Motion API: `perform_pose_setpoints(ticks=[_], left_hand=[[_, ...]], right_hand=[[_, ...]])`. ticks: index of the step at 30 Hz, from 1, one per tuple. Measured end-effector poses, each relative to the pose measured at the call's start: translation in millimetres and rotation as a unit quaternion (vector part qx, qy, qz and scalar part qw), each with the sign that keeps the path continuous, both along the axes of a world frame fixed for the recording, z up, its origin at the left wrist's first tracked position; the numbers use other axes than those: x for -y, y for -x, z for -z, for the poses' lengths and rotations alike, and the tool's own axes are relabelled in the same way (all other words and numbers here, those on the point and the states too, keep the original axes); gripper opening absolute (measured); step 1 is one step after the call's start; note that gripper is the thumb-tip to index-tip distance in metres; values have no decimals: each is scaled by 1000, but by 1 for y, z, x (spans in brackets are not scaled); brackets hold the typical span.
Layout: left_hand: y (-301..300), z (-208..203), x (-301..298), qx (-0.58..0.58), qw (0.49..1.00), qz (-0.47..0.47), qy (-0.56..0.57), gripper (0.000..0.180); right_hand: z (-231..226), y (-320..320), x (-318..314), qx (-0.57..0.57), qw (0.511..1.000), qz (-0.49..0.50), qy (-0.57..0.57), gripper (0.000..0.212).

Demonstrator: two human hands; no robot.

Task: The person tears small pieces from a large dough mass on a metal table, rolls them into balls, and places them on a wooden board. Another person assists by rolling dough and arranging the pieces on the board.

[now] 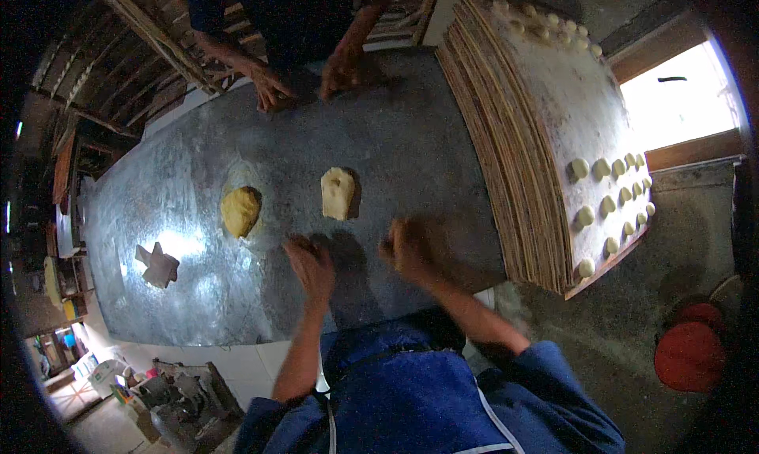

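Note:
My left hand (312,269) is low over the dark metal tabletop (174,189), its fingers bent down toward the surface. My right hand (407,247) is curled like a loose fist farther right and is smeared by motion. Whatever lies under either palm is hidden. Just beyond my hands, roughly between them, sits a pale, elongated lump of dough (338,193) with a dent near its far end. A yellower mound of dough (239,211) rests to the left of it; neither hand touches these two.
A grey-brown scraper-like piece (158,265) lies at the table's left. Across the table, another person's hands (341,71) are at the far edge. A tall stack of wooden boards (522,177) stands right, with several dough balls (584,215) on top. Red round objects (689,355) are lower right.

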State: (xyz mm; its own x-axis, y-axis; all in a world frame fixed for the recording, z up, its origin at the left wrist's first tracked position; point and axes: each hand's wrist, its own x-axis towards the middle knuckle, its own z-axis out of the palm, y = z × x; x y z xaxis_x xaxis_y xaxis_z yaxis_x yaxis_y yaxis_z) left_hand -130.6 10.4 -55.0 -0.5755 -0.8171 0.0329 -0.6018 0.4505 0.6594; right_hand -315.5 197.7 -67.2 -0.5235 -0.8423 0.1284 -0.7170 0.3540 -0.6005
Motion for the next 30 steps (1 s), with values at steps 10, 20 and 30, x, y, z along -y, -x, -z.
perform_pose_setpoints(ticks=[10, 20, 30], left_hand=[[-35, 54, -7, 41, 994, -14, 104, 20], [-34, 20, -13, 9, 995, 13, 97, 23], [-73, 10, -27, 76, 988, 15, 130, 26]], right_hand=[[-13, -7, -4, -21, 999, -14, 47, 27], [-11, -16, -16, -34, 998, 6, 60, 25], [38, 6, -91, 128, 989, 20, -77, 21]])
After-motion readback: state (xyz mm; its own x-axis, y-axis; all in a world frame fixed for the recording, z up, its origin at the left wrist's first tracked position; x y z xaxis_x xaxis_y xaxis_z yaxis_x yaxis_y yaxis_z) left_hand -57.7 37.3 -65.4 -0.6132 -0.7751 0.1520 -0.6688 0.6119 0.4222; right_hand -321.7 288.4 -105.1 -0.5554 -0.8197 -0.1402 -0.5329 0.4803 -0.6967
